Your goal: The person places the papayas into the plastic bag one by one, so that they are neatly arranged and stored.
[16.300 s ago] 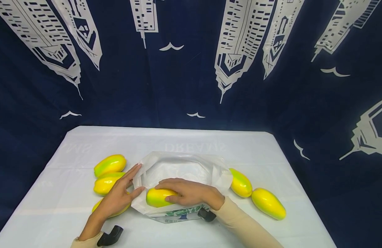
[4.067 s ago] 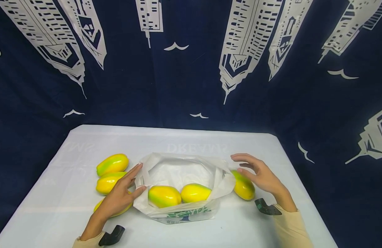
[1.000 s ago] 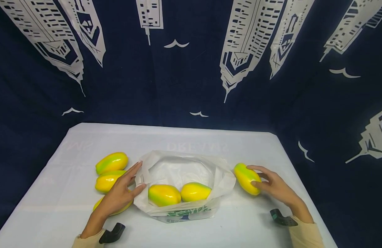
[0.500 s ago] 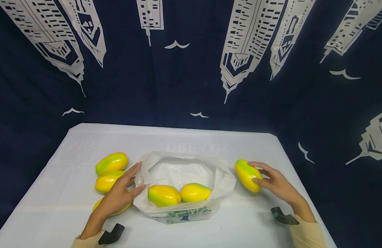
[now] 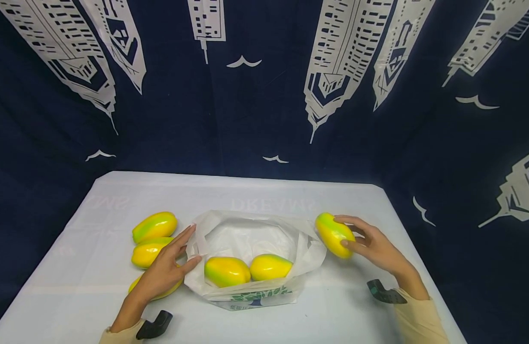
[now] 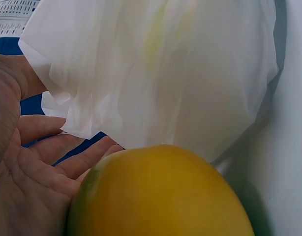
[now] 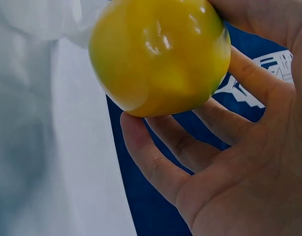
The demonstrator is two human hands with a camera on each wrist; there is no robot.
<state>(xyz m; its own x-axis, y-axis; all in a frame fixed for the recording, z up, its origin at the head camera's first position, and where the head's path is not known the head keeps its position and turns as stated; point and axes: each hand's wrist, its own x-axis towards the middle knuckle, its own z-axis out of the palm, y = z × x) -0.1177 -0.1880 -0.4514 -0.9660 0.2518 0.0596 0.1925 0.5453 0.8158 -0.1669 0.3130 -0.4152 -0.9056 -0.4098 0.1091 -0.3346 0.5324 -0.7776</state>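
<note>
A white plastic bag [image 5: 309, 248] with green print lies mouth-open mid-table, two yellow-green mangoes [image 5: 227, 272] [image 5: 270, 267] showing inside. My left hand [image 5: 163, 274] rests against the bag's left rim, fingers extended and thumb spread. In the left wrist view, its fingers touch the bag's edge, and a mango [image 6: 163, 196] sits close below the palm. Off the bag's right side, my right hand [image 5: 374, 243] grips a mango [image 5: 334, 235] between thumb and fingers. The right wrist view shows fingertips around that mango [image 7: 158, 54], raised off the table.
Left of the bag lie more mangoes, one at the back [image 5: 154, 227], one before it [image 5: 150, 252], and one partly hidden under my left hand [image 5: 167, 290]. The white-covered table [image 5: 346, 315] ends at a dark blue printed curtain [image 5: 247, 119].
My right hand took hold of the mango right of the bag, lifted it and now moves it left towards the bag. Earlier, another mango went into the bag. My left hand stays put.
</note>
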